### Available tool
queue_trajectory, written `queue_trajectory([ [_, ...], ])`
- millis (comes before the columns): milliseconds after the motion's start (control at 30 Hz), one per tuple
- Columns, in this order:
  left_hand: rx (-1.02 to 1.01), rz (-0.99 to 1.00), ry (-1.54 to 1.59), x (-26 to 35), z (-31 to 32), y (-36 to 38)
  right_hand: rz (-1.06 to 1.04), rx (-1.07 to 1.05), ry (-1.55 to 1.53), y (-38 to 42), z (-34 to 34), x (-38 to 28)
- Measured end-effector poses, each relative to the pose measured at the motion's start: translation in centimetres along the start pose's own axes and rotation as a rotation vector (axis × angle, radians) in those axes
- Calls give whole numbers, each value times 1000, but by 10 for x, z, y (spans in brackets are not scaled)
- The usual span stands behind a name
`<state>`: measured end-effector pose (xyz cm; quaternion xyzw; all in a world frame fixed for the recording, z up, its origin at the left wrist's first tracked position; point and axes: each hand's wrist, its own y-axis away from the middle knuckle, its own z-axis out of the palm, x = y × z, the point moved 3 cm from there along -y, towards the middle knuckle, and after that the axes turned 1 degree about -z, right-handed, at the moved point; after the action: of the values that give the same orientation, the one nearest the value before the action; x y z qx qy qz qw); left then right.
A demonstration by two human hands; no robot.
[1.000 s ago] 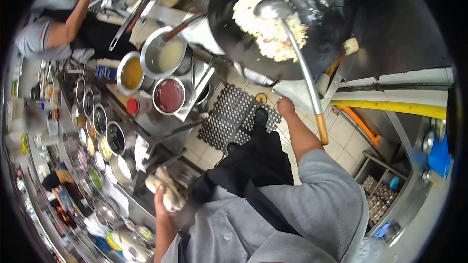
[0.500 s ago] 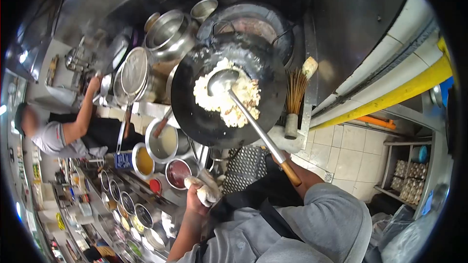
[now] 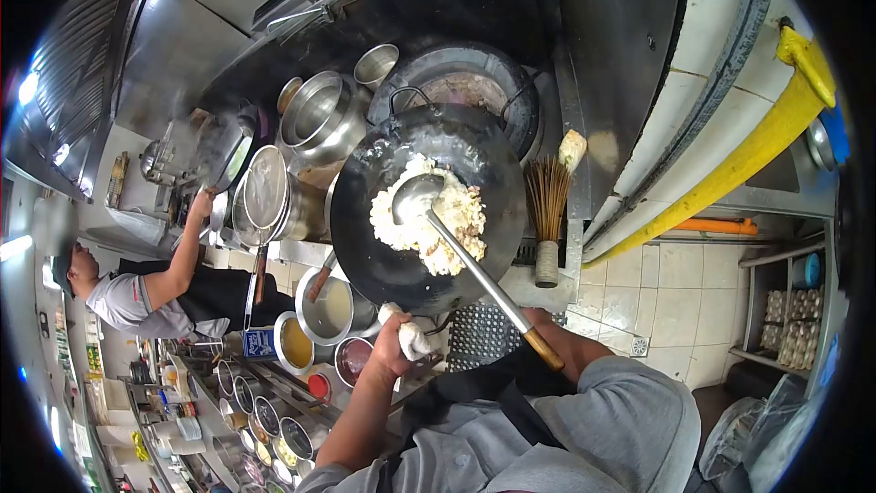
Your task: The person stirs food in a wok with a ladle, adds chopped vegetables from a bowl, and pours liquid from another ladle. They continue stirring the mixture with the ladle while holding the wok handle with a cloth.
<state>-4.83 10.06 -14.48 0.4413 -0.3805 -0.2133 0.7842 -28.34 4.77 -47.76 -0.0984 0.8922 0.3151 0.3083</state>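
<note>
A black wok [image 3: 365, 219], tilted toward me, sits in front of the round burner [image 3: 456, 64]. In it lies a pale heap of what looks like fried rice [image 3: 456, 236]. The ladle [image 3: 470, 265] rests with its bowl on that heap, and its wooden-ended handle sticks out over the near rim. My left hand [image 3: 388, 347] is closed on a folded white cloth [image 3: 414, 341], right at the wok's near rim. My right hand [image 3: 540, 317] is low beside the ladle's handle, its fingers mostly hidden.
A bamboo brush [image 3: 549, 210] stands right of the wok. To the left are steel pots [image 3: 319, 119], a strainer [image 3: 265, 187] and bowls of yellow liquid [image 3: 297, 344] and red sauce [image 3: 351, 361]. Another person [image 3: 151, 288] works at the far left. A yellow pipe [image 3: 730, 173] runs along the right.
My left hand has brought the cloth up to the wok's near rim. The camera view has shifted, showing more of the back wall. The ladle still lies on the food.
</note>
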Motion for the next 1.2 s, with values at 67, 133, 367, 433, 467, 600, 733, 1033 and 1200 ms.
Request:
queue_trajectory([
  [67, -55, -42, 35, 1, -8, -7, 25, -67, 50, 4, -4, -4],
  [133, -108, -32, 57, 4, -7, -4, 75, -68, -7, 6, -3, -8],
  [367, -268, -31, 101, 2, 0, 6, 19, 99, -80, 19, 7, -2],
  [433, -251, -117, 203, -2, 2, -4, 23, -51, -106, 47, -4, -11],
  [467, -254, -124, 110, -2, 3, -11, 56, -175, -157, 82, -42, -40],
  [600, -249, -57, -6, -8, -3, -38, 146, -106, -393, 168, -140, -115],
  [733, -228, 22, -35, 52, 23, -31, -324, 780, -943, 174, -194, -156],
  [1033, -584, -8, 45, 145, 67, -171, -730, 890, -1741, -4, -445, -383],
  [1200, -510, 24, -8, 166, 69, -189, -1052, 878, -1328, 15, -563, -492],
])
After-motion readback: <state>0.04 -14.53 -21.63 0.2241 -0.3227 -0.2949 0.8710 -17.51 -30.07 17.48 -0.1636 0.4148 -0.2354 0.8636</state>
